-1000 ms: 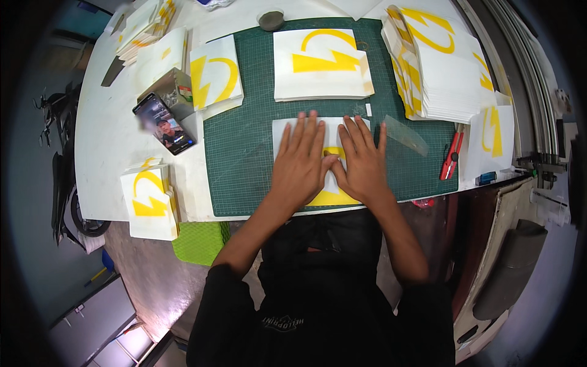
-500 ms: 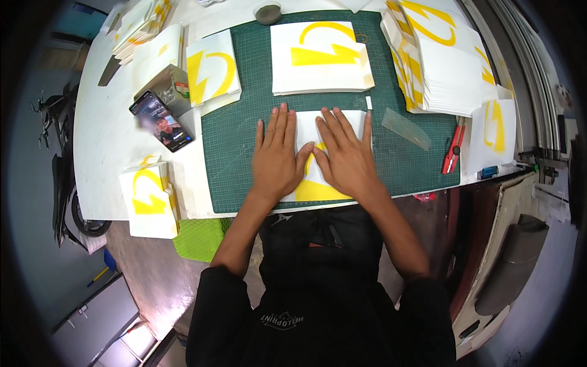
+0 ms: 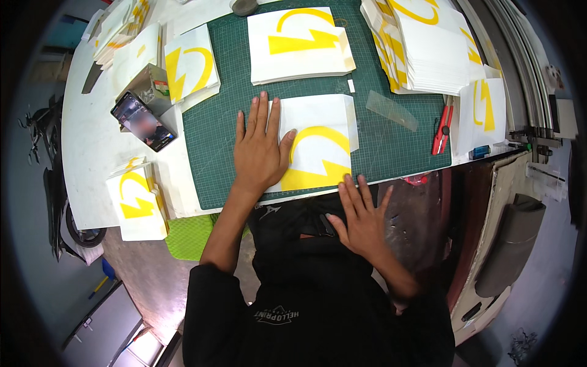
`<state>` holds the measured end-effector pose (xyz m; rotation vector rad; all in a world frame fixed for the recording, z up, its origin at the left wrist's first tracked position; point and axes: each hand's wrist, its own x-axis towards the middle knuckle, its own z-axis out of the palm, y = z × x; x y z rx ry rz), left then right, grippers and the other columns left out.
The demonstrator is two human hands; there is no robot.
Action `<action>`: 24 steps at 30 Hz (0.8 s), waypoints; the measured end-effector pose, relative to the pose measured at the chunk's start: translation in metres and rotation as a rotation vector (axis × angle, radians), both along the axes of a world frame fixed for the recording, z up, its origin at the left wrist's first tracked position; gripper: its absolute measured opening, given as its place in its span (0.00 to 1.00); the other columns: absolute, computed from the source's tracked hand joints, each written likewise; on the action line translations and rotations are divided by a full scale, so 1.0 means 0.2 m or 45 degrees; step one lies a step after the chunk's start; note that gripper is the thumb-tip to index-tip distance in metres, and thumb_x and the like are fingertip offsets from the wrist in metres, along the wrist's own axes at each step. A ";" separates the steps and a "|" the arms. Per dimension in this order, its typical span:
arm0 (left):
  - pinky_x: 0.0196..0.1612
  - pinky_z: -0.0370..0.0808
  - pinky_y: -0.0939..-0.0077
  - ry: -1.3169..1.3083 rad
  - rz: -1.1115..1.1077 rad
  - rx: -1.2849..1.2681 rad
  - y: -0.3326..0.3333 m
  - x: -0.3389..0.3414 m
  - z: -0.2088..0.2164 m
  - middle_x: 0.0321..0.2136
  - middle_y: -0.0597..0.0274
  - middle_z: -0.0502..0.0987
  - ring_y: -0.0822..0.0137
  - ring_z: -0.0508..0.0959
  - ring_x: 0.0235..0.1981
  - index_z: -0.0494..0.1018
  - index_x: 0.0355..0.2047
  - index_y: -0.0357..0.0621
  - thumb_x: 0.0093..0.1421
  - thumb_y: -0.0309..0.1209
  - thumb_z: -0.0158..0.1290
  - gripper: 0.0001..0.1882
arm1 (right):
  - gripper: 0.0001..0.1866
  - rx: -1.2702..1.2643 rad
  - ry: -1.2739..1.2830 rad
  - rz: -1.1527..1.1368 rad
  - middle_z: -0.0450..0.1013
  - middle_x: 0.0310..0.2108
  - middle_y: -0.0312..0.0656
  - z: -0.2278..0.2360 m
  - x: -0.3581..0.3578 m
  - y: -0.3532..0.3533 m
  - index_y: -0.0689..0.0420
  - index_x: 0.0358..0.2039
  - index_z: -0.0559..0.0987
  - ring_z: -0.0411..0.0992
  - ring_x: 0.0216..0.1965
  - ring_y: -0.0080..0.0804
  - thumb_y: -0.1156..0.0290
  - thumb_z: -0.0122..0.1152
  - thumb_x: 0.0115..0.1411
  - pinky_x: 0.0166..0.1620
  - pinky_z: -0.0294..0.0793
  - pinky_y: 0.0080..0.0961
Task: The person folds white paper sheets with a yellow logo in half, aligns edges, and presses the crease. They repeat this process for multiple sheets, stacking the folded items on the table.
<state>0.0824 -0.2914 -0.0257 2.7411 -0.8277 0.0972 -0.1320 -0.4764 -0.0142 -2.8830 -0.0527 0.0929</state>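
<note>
A folded white paper piece with a yellow curved and zigzag print lies at the table's front edge, a narrow flap along its right side. Pressed flat over its left edge is my left hand, fingers spread and pointing away from me. My right hand is at the near right corner of the paper, mostly past the table edge, with fingers apart and nothing held. Whether its fingertips touch the paper I cannot tell. Beneath the paper is a green cutting mat.
Beyond the paper lies a stack of similar printed pieces; taller stacks stand far right. A clear plastic strip and a red cutter lie to the right. At left, a phone leans on a box near another stack.
My right hand has lifted off the paper and come toward me, uncovering the print and side flap. My left hand stays on the paper's left side. The whole view has shifted slightly.
</note>
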 end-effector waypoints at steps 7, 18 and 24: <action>0.75 0.42 0.36 -0.127 -0.050 -0.034 -0.03 -0.07 0.05 0.75 0.38 0.52 0.40 0.50 0.77 0.57 0.73 0.34 0.70 0.51 0.51 0.41 | 0.39 0.037 -0.067 -0.029 0.57 0.75 0.45 0.02 0.00 0.00 0.60 0.68 0.68 0.49 0.77 0.49 0.44 0.57 0.68 0.68 0.31 0.84; 0.72 0.50 0.35 -0.294 -0.252 -0.493 0.00 -0.10 0.10 0.68 0.37 0.66 0.36 0.61 0.72 0.67 0.64 0.35 0.59 0.49 0.65 0.41 | 0.28 0.144 -0.288 0.021 0.71 0.58 0.46 0.17 0.25 -0.10 0.60 0.55 0.78 0.67 0.63 0.50 0.57 0.70 0.59 0.69 0.45 0.78; 0.73 0.55 0.41 -0.062 -0.531 -0.216 0.17 -0.01 0.18 0.69 0.48 0.66 0.48 0.64 0.72 0.69 0.66 0.45 0.55 0.47 0.70 0.42 | 0.25 0.328 -0.302 0.272 0.74 0.55 0.46 0.20 0.58 -0.21 0.58 0.55 0.79 0.71 0.59 0.47 0.66 0.72 0.58 0.70 0.58 0.60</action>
